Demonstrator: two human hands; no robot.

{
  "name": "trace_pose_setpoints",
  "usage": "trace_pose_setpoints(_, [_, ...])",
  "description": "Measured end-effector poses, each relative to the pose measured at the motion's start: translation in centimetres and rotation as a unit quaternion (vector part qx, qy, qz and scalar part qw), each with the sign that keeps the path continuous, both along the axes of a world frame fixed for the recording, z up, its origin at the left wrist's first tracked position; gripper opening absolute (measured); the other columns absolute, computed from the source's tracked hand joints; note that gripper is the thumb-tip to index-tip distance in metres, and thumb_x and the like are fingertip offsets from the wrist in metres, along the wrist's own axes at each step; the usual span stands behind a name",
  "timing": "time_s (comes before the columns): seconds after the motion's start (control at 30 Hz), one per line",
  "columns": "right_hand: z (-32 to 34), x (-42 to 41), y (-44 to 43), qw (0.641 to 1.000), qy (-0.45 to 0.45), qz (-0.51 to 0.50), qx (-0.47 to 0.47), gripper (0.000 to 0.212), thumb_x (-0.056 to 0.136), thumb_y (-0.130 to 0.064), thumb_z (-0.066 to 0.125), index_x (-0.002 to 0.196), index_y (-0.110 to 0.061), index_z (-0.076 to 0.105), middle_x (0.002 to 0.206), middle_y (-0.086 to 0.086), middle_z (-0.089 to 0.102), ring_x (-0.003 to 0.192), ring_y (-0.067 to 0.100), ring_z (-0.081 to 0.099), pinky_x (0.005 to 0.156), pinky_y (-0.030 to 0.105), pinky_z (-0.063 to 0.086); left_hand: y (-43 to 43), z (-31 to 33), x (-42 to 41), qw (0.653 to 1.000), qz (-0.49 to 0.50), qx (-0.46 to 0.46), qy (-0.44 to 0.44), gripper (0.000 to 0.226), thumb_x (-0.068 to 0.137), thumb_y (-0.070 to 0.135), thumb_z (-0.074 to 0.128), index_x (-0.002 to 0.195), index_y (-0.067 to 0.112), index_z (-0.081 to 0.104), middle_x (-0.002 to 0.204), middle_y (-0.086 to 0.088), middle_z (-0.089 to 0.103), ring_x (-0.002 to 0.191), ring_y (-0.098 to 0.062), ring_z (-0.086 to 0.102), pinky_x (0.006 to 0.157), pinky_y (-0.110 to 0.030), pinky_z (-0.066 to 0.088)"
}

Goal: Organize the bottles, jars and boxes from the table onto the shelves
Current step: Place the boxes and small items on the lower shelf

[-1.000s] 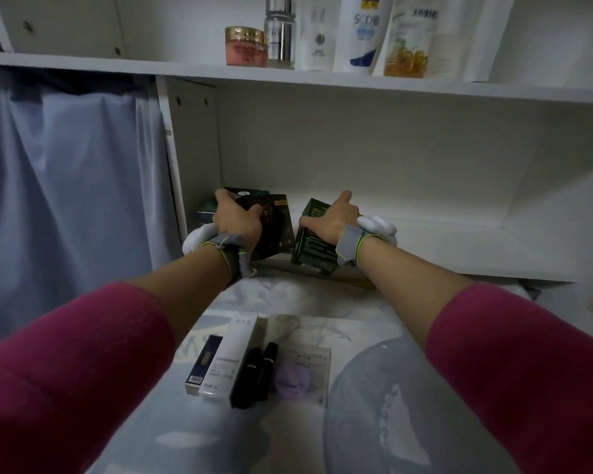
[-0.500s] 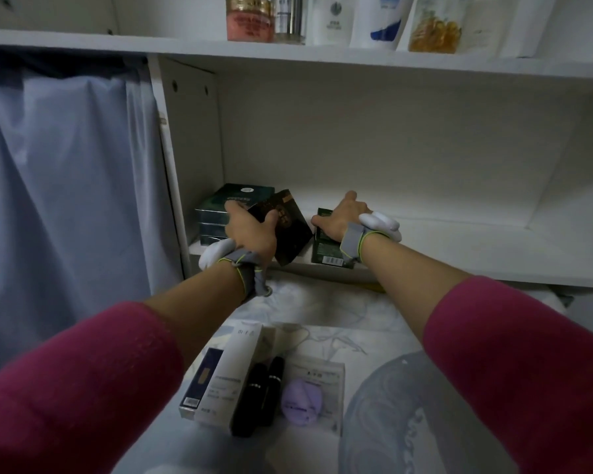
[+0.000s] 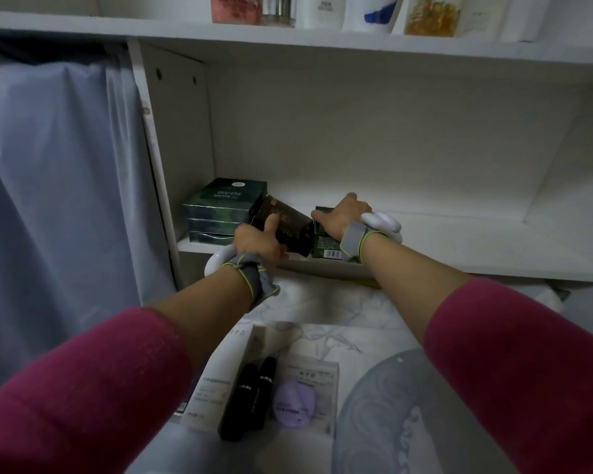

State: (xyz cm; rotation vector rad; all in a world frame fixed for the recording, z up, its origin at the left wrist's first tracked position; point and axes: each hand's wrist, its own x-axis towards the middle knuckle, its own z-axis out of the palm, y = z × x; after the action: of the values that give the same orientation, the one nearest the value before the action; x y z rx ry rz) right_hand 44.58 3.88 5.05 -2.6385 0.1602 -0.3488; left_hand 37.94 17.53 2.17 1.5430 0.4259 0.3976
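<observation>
Dark-brown carton with gold print, the black box [image 3: 283, 224], is gripped by the left hand [image 3: 259, 241] at the front of the lower shelf [image 3: 459, 258]. It's held tilted, one corner up against the stack of green boxes [image 3: 220, 210], thumb laid flat on the top face and the other fingers curled under the near edge, so the hand is clamped on it. Gold lettering can be seen on the lid but it's too small and dim to be read.

Right next to it, touching it on the right, a green box [image 3: 326, 241] is stood on the shelf edge with the right hand [image 3: 343, 217] pressed down over its top, fingers wrapped round the far side, closed on it. A white barcode label is shown on its near face; the small text above the barcode can't be made out.

Three green boxes are piled in the left corner of the shelf against the side panel, a round white emblem and a few lines of pale text on the top one, unreadable.

Grey wrist straps with white devices are worn on both wrists, magenta sleeves pushed up the forearms.

Down on the table [image 3: 322, 309] a white box [image 3: 220, 374], two black tubes [image 3: 250, 398] and a purple puff in a clear packet [image 3: 297, 400] are laid side by side. On the upper shelf [image 3: 288, 39] a pink jar [image 3: 235, 8], a white bottle with a blue mark [image 3: 370, 12] and a packet with an orange picture [image 3: 432, 13] are cut off by the frame. A pale blue curtain [image 3: 55, 200] is hung at the left.
</observation>
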Motion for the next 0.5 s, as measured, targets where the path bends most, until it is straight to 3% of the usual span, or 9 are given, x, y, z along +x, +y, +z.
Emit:
trace_pose_setpoints(0.13, [-0.3, 0.0, -0.3, 1.000, -0.012, -0.002, 0.011, 0.070, 0.082, -0.057, 0.062, 0.123, -0.003, 0.045, 0.115, 0.018, 0.059, 0.101, 0.036, 0.058, 0.080, 0.041, 0.053, -0.3, -0.4, 0.0, 0.993, -0.024, -0.113, 0.003, 0.033, 0.093, 0.028, 0.058, 0.091, -0.005, 0.052, 0.066, -0.013, 0.059, 0.050, -0.022, 0.061, 0.067, -0.042, 0.060])
trace_pose_setpoints(0.23, [-0.3, 0.2, -0.7, 1.000, -0.022, -0.004, 0.014, 0.063, 0.082, -0.056, 0.060, 0.117, -0.004, 0.050, 0.108, 0.016, 0.060, 0.093, 0.036, 0.060, 0.075, 0.041, 0.054, 0.0, -0.8, 0.3, 0.984, -0.034, -0.172, 0.021, 0.034, 0.094, 0.024, 0.058, 0.104, -0.007, 0.048, 0.064, -0.014, 0.057, 0.033, -0.015, 0.057, 0.051, -0.031, 0.057])
trace_pose_setpoints(0.3, [-0.5, 0.4, -0.8, 0.999, -0.030, -0.005, 0.019, 0.058, 0.081, -0.056, 0.060, 0.109, -0.005, 0.055, 0.101, 0.015, 0.063, 0.086, 0.034, 0.062, 0.068, 0.037, 0.051, 0.2, -0.9, 0.5, 0.981, -0.047, -0.186, 0.029, 0.033, 0.093, 0.023, 0.058, 0.105, -0.006, 0.048, 0.063, -0.014, 0.062, 0.032, -0.014, 0.058, 0.048, -0.026, 0.055])
trace_pose_setpoints(0.4, [-0.7, 0.6, -0.7, 0.999, -0.038, -0.006, 0.023, 0.045, 0.080, -0.052, 0.060, 0.085, -0.008, 0.059, 0.088, 0.013, 0.066, 0.073, 0.030, 0.059, 0.059, 0.031, 0.041, 0.6, -1.2, 0.8, 0.981, -0.064, -0.180, 0.039, 0.028, 0.092, 0.022, 0.060, 0.092, -0.004, 0.050, 0.048, -0.008, 0.066, 0.037, -0.015, 0.062, 0.065, -0.032, 0.057])
trace_pose_setpoints(0.5, [-0.8, 0.6, -0.7, 0.999, -0.039, -0.003, 0.027, 0.043, 0.082, -0.048, 0.059, 0.061, -0.012, 0.047, 0.074, 0.010, 0.059, 0.068, 0.029, 0.055, 0.058, 0.029, 0.038, 1.1, -1.5, 1.2, 0.981, -0.081, -0.169, 0.052, 0.023, 0.094, 0.019, 0.058, 0.093, -0.003, 0.051, 0.046, -0.005, 0.066, 0.043, -0.016, 0.065, 0.075, -0.035, 0.058])
